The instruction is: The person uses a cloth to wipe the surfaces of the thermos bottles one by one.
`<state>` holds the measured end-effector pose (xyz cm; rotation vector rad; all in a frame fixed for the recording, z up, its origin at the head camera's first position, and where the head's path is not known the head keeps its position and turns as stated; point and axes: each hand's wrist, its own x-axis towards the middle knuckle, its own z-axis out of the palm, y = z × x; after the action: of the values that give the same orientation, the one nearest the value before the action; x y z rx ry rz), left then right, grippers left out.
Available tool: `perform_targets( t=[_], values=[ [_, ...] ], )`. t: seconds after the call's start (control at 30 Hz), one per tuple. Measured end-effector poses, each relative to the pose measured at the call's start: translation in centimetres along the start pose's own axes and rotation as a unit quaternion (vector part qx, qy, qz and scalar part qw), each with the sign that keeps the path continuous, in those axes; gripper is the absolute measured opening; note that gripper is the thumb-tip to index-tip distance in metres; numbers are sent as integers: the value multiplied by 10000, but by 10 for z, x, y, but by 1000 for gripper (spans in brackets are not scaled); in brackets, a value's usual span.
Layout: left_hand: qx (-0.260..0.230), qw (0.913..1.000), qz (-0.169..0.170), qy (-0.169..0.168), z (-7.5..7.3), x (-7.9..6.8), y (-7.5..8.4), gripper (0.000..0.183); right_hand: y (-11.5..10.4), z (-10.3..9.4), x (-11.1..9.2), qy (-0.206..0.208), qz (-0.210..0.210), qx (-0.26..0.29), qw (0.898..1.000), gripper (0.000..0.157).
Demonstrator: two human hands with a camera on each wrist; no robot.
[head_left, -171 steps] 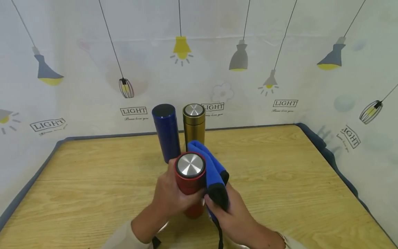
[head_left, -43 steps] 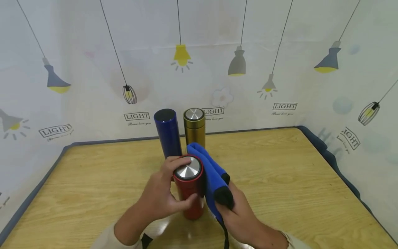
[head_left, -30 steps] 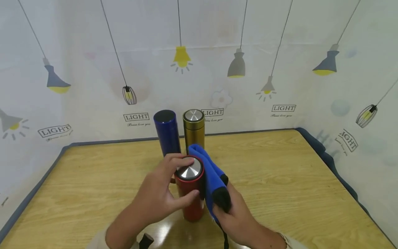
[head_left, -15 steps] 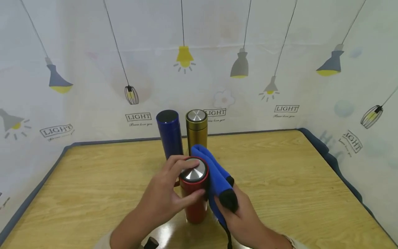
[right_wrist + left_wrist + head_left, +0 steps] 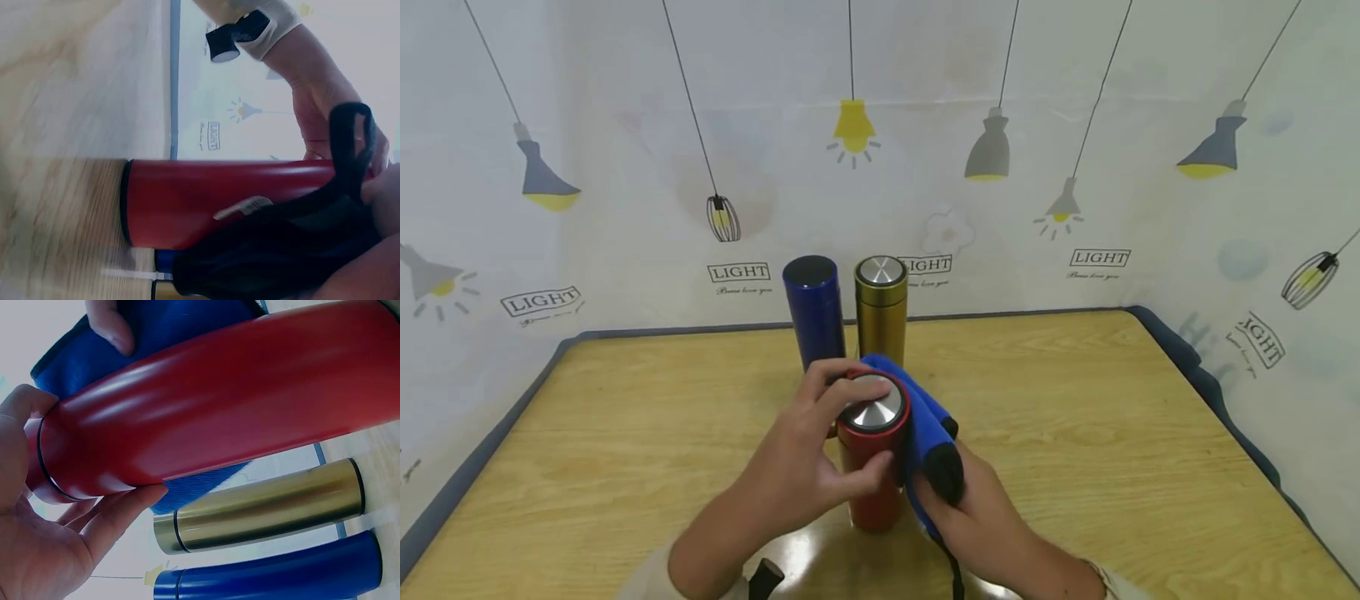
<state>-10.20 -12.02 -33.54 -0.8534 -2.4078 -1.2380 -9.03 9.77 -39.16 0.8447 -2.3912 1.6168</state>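
Observation:
A red thermos flask (image 5: 876,492) with a silver-topped lid stands upright in the middle of the head view. My left hand (image 5: 797,450) grips it around the lid end, one finger lying over the silver top and the thumb on the near side. In my right hand (image 5: 988,517) is a folded blue cloth (image 5: 928,425) with black edging, held against the flask's right side. The left wrist view shows the cloth (image 5: 181,325) behind the flask (image 5: 237,394). A black loop (image 5: 350,137) hangs from the cloth in the right wrist view.
Behind the red flask stand a blue flask (image 5: 814,312) and a gold flask (image 5: 882,321), side by side. All are on a wood-grain table (image 5: 625,433). A backdrop (image 5: 1037,50) printed with lamps rises beyond the table's back edge.
My left hand has gone from around the red flask's side to its lid end, a finger now over the top. The cloth stays at the flask's right side. The head view has shifted slightly.

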Motion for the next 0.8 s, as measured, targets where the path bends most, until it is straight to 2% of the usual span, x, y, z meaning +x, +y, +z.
perform_targets(
  t=[0.13, 0.2, 0.47, 0.63, 0.73, 0.8],
  values=[
    [105, 9999, -9, 23, 1, 0, 0, 62, 4, -1, 1, -260, 295, 57, 9992, 41],
    [101, 9999, -32, 10, 2, 0, 0, 62, 4, -1, 0, -232, 292, 111, 9992, 41],
    [209, 9994, -266, -2, 2, 0, 1, 69, -9, -5, -3, 17, -109, 645, 9979, 44],
    [356, 9992, -159, -58, 0, -1, 1, 70, -16, -6, -3, 104, -300, 883, 9956, 51],
    [583, 9983, -70, -41, -2, 0, 2, 69, -16, -7, -2, -15, -312, 909, 9954, 53],
    [568, 9984, -47, -57, -3, 1, 3, 68, -14, -7, -1, -77, -267, 838, 9961, 52]
  ],
)
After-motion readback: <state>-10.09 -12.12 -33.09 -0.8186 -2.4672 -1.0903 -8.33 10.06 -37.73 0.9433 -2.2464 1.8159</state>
